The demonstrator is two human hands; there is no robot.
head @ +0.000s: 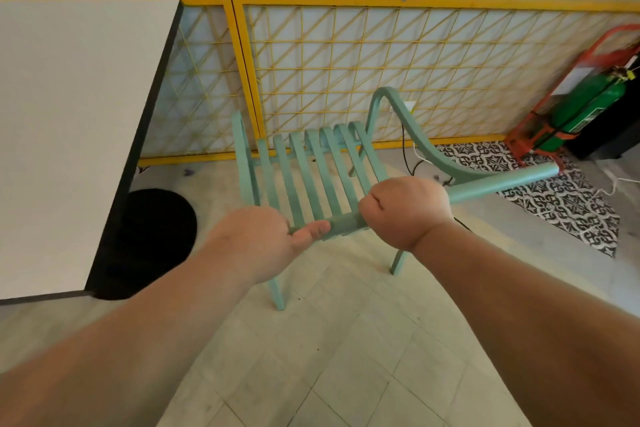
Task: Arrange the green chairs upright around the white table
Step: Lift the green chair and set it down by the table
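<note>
A pale green slatted chair point(311, 170) stands on the floor in the middle of the view, with two of its legs visible on the tiles below my hands. My left hand point(256, 239) and my right hand point(405, 211) both grip the round top rail of its back, the left near the rail's left end, the right near its middle. One curved armrest rises on the chair's right side. The white table point(69, 135) with a dark edge fills the left; its top is bare. The chair is to the right of the table, apart from it.
The table's black round base point(156, 236) sits on the floor to the left of the chair. A yellow lattice fence point(381, 59) runs along the wall behind. A green gas cylinder point(585, 111) in a red cart stands at the right, with cables and patterned tiles point(561, 198) nearby.
</note>
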